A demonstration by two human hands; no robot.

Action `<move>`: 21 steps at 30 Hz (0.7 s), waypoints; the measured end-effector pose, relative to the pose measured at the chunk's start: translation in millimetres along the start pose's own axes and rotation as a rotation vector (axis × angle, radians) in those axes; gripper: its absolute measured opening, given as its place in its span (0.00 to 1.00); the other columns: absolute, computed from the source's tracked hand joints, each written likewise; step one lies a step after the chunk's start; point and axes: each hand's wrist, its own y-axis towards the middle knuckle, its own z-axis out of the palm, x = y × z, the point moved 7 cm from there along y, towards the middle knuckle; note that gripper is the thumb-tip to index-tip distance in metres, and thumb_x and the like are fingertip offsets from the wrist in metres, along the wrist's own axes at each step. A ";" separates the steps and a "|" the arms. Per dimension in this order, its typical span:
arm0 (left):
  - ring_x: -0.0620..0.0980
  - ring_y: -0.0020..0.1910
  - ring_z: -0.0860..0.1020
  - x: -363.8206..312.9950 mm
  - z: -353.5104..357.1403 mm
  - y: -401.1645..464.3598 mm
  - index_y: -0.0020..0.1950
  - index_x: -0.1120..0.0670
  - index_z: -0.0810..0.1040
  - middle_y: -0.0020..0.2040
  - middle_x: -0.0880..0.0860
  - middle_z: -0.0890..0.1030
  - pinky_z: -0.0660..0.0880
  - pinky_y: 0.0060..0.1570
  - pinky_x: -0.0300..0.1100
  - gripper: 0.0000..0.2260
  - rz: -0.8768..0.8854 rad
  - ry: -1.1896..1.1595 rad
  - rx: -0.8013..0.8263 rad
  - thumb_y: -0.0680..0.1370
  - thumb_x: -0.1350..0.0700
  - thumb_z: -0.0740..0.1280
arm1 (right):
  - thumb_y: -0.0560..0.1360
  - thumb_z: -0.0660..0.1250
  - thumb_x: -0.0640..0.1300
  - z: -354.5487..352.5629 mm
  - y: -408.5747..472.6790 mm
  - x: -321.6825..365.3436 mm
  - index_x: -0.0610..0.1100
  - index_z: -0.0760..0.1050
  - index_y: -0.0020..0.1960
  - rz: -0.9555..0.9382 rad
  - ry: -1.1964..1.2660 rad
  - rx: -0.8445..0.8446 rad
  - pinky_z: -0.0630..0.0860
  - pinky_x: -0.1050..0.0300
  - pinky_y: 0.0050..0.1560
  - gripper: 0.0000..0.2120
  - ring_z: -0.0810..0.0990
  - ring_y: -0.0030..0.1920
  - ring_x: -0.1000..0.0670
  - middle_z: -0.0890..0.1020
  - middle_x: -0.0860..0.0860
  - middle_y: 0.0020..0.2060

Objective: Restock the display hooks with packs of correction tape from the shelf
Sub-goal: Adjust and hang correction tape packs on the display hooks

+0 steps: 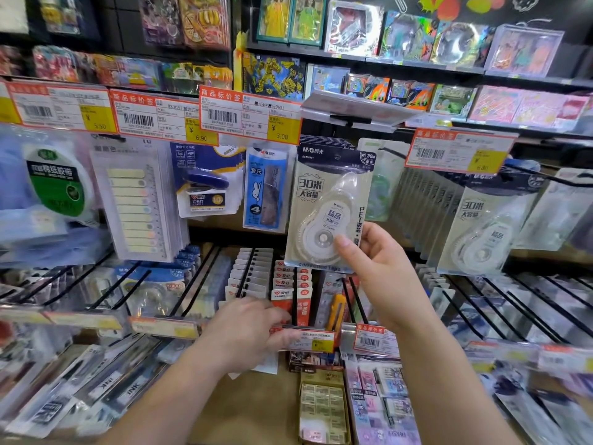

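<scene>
Cream and navy pack of correction tape [324, 210] held up in front of the display, pinched at its lower right edge by the right hand [378, 271], thumb across the front near the clear dispenser, fingers curled behind the card. Top of the pack level with a hook [348, 120] under a tipped-up clear price holder [356, 112]; more navy-topped packs [330, 142] hanging just behind it on that hook. Cannot tell whether the held pack's hole is on the hook or just before it. Another row of the same packs [475, 226] hanging to the right, under a red and yellow price tag [459, 150].

Left hand [247, 332] lower down, back of the hand up, fingers reaching onto a red-edged price tag [308, 338] at the front of a lower hook; somewhat blurred, so cannot tell whether pinching or only touching the tag.

Left of the held pack: a blue ruler pack [264, 187], a blue stapler pack [205, 187], sticky index tabs [134, 207], and a green-labelled roll of tape [56, 184]. Toy and card boxes [410, 36] on the shelves above.
</scene>
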 end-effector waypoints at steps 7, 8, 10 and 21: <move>0.48 0.62 0.74 -0.8 -2.3 -1.1 0.70 0.43 0.71 0.62 0.45 0.78 0.71 0.61 0.46 0.44 -0.002 -0.028 -0.001 0.66 0.25 0.35 | 0.79 0.67 0.47 -0.9 5.9 -5.7 0.50 0.75 0.61 0.009 -0.007 0.006 0.77 0.56 0.59 0.11 0.83 0.53 0.58 0.85 0.57 0.51; 0.48 0.62 0.73 -1.6 -3.3 -1.8 0.70 0.43 0.71 0.62 0.45 0.78 0.71 0.61 0.46 0.45 -0.004 -0.033 0.001 0.66 0.25 0.35 | 0.79 0.67 0.47 -1.1 7.1 -6.2 0.50 0.75 0.61 0.009 -0.015 0.003 0.77 0.59 0.57 0.11 0.83 0.53 0.59 0.85 0.58 0.51; 0.48 0.63 0.73 -2.2 -4.5 -2.9 0.71 0.43 0.71 0.62 0.45 0.77 0.70 0.61 0.45 0.45 -0.011 -0.041 0.015 0.65 0.25 0.34 | 0.79 0.67 0.49 -1.9 10.6 -8.8 0.51 0.75 0.60 0.013 -0.033 -0.008 0.76 0.61 0.55 0.10 0.83 0.52 0.60 0.85 0.58 0.50; 0.47 0.64 0.73 0.8 -0.9 -2.6 0.71 0.43 0.71 0.62 0.43 0.77 0.70 0.63 0.46 0.27 -0.044 -0.048 0.038 0.78 0.31 0.51 | 0.78 0.67 0.56 -6.0 28.0 -25.5 0.54 0.78 0.52 0.027 -0.112 -0.079 0.78 0.52 0.48 0.08 0.80 0.42 0.53 0.84 0.47 0.46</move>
